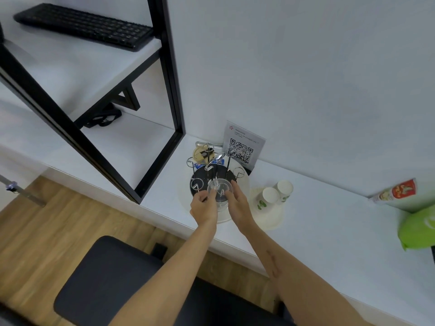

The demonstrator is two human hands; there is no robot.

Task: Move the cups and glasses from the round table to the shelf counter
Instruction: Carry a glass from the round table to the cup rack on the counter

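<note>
- White surface [317, 208] along wall, beside black shelf frame [169, 90].
- Both hands, left [204, 205] and right [236, 203], grasping glass [219, 188] over rack [211, 175].
- Two paper cups [276, 192] already set down nearby.
- Round table out of view; remainder unknown.

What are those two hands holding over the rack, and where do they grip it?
A clear glass, held by its sides: left hand on its left wall, right hand on its right, above the cup rack.
</note>
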